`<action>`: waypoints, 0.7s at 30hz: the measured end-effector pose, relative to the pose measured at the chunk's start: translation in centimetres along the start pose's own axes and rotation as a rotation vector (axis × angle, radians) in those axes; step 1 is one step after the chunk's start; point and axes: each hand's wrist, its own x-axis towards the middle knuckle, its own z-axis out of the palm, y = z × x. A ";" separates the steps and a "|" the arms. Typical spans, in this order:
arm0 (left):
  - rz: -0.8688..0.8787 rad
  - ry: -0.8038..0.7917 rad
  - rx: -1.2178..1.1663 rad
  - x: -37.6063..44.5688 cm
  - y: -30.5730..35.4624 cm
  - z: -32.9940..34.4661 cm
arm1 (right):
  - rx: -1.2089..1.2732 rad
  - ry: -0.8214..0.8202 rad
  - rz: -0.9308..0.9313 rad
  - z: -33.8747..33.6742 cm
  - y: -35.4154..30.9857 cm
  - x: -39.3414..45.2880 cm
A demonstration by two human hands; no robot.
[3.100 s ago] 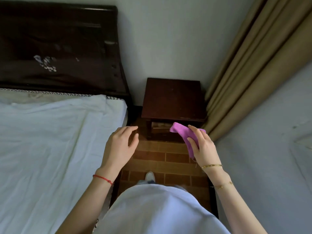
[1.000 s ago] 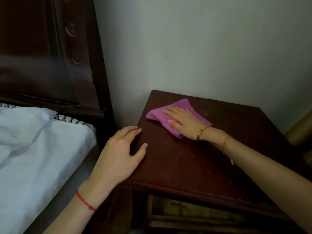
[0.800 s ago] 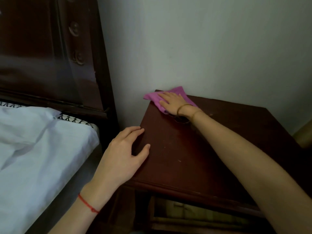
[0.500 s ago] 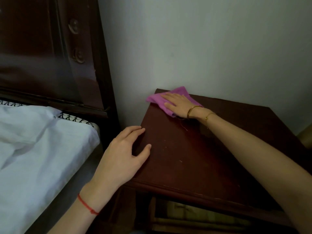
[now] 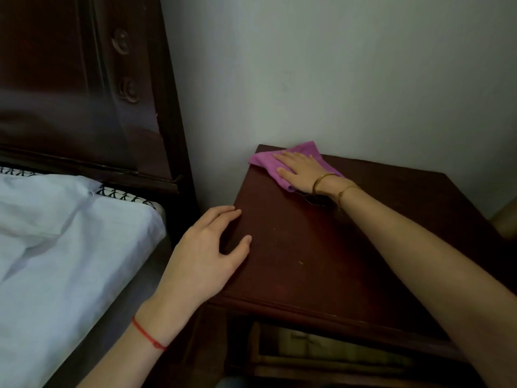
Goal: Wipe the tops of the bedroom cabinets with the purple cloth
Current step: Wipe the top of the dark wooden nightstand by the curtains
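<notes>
— Since half a second ago, what moved?
— Hardly anything: the right hand [image 5: 300, 172] stays flat, fingers straight, pressing the purple cloth [image 5: 282, 163] onto the cabinet [image 5: 321, 253] top's far left corner by the wall.
— And the left hand [image 5: 205, 256]?
— Relaxed and spread, resting on the near left edge, holding nothing.

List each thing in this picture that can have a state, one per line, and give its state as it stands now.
purple cloth: spread flat on the cabinet's far left corner, under the right hand.
right hand: fingers straight, pressing the cloth.
left hand: open, resting on the cabinet's left edge.
cabinet: top dusty with specks; compartment below open.
bed sheet: wrinkled, covering the mattress.
</notes>
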 end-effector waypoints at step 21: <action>0.041 -0.003 0.012 -3.0 -0.4 -1.8 | 0.077 0.015 -0.299 1.4 -6.5 -17.4</action>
